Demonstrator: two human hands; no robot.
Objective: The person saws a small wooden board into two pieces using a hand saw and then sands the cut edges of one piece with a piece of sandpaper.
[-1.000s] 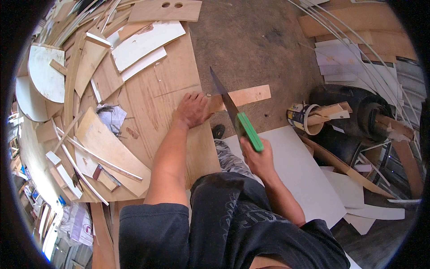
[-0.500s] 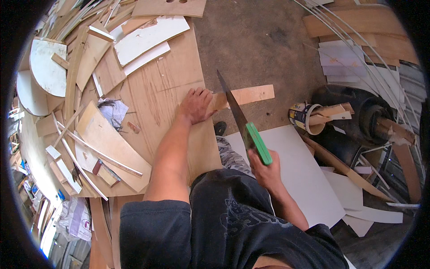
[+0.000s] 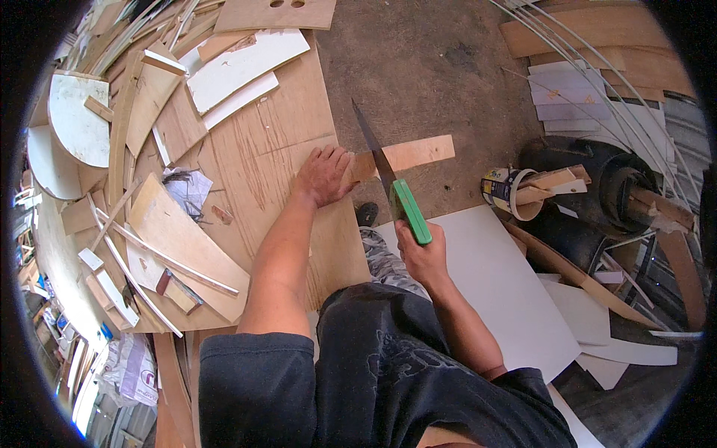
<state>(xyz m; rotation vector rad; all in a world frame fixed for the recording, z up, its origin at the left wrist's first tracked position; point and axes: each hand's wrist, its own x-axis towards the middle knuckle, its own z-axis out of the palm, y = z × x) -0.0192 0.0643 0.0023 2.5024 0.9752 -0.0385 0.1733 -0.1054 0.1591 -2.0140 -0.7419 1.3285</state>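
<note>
A thin strip of light wood (image 3: 427, 151) sticks out past the right edge of the plywood worktable (image 3: 269, 187). My left hand (image 3: 326, 176) bears down on the strip's near end at that edge, fingers bent over it. My right hand (image 3: 423, 252) is closed round the green handle of a handsaw (image 3: 412, 212). The saw's dark blade slants across the strip just beyond my left fingers, its tip pointing away to the upper left. My left hand hides the end of the strip lying on the table.
White and bare wood offcuts (image 3: 250, 71) lie over the table's far and left parts, with a paper of nails (image 3: 187, 190). A white sheet (image 3: 493, 276) lies low at right. Beyond it stand a bucket of wood scraps (image 3: 523, 196) and a black rounded container (image 3: 582, 175).
My right hand has pushed the saw away from me and slightly left, so its tip reaches farther past the strip. My left hand stays in place on the wood.
</note>
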